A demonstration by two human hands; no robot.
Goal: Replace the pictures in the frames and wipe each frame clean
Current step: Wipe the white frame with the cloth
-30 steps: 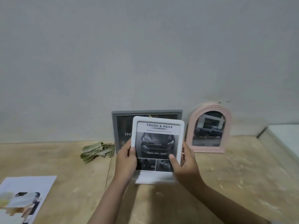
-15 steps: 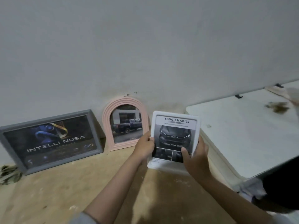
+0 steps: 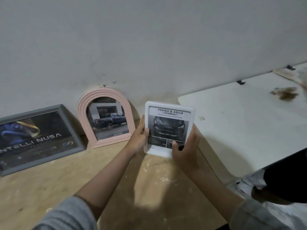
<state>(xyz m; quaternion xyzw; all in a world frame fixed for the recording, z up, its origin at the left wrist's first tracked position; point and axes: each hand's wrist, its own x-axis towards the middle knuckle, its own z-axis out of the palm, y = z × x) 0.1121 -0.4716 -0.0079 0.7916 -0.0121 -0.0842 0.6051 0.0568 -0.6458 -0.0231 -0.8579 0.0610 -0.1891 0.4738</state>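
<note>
Now white frame (image 3: 169,128) upright btwn left hand (image 3: 138,140) & right hand (image 3: 186,151).

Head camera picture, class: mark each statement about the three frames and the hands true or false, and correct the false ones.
1. Both hands hold the white frame. True: the left hand and right hand each have a grip on a side.
2. The pink arched frame lies flat on the floor. False: it stands leaning on the wall.
3. The grey frame is left of the pink one. True.
4. The white frame is empty. False: it shows a "TOUGH & AGILE" car picture.
</note>
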